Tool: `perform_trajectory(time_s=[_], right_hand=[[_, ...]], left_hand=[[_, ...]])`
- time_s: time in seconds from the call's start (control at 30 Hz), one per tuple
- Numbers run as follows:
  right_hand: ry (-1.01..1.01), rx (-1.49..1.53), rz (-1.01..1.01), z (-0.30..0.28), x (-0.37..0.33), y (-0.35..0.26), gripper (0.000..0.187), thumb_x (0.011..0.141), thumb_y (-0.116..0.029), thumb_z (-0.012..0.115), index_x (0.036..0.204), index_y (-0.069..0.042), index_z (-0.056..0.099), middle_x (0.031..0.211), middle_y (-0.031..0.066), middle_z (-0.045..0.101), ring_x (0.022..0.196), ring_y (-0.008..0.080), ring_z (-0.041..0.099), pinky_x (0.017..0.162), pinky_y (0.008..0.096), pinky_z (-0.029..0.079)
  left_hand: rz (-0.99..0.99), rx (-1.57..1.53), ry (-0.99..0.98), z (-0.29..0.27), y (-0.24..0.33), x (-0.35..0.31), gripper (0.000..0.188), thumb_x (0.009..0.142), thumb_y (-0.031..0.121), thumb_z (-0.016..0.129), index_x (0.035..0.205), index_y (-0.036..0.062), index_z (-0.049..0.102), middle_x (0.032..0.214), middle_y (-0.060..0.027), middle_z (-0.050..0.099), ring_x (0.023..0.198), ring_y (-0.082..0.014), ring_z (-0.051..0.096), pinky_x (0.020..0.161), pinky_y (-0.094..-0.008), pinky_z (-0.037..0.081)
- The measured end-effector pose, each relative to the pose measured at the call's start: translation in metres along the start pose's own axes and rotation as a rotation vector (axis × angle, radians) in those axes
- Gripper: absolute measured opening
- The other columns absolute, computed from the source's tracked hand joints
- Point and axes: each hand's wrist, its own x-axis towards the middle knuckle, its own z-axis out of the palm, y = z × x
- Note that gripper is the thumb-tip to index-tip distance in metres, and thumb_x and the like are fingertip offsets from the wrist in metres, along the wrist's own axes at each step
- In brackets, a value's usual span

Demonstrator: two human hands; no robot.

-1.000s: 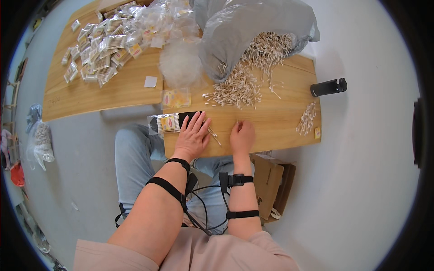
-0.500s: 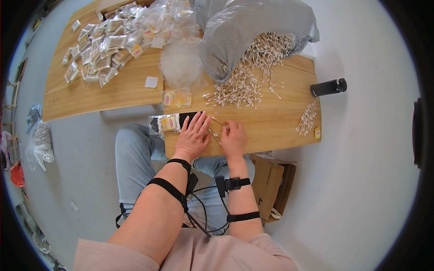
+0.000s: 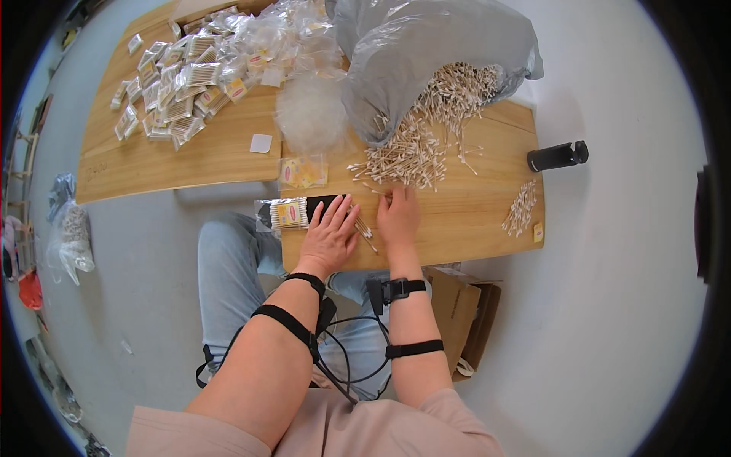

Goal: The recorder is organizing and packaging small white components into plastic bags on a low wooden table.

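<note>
On a wooden table (image 3: 464,228) over a grey floor, left hand (image 3: 329,238) flat and open, pinning a few swabs (image 3: 364,227) beside a pouch (image 3: 288,213), right hand (image 3: 397,217) open too, fingertips reaching the pile (image 3: 415,148) spilled from a grey bag (image 3: 411,53).

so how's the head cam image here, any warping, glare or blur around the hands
Head view: strong fisheye, the wooden table edges bow and a black rim rings the frame; light is even and soft, with mild sheen on the grey plastic bag; the left hand and right hand look sharp, but single cotton swabs are too small to resolve.
</note>
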Motion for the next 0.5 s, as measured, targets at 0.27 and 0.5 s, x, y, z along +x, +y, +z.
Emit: perform_trajectory(time_s=[0.27,0.5], right_hand=[[-0.018,0.168,0.041,-0.005,-0.043,-0.014,0.009,0.081,-0.015,0.07,0.084,-0.009,0.064,0.087,0.0103,0.058,0.078,0.0309,0.061,0.063,0.0425,0.049],[0.03,0.195,0.122,-0.008,-0.034,0.006,0.006,0.083,-0.012,0.068,0.087,-0.008,0.067,0.082,0.0101,0.06,0.073,0.0303,0.062,0.063,0.0406,0.049]], left_hand=[[-0.001,-0.025,0.021,-0.003,-0.001,0.0,0.057,0.09,0.034,0.055,0.142,0.0134,0.044,0.152,-0.0057,0.036,0.143,-0.021,0.029,0.118,-0.0448,0.017],[-0.003,-0.019,0.019,-0.001,0.0,0.001,0.058,0.09,0.034,0.054,0.143,0.013,0.043,0.153,-0.0051,0.036,0.143,-0.0204,0.029,0.118,-0.0445,0.018]])
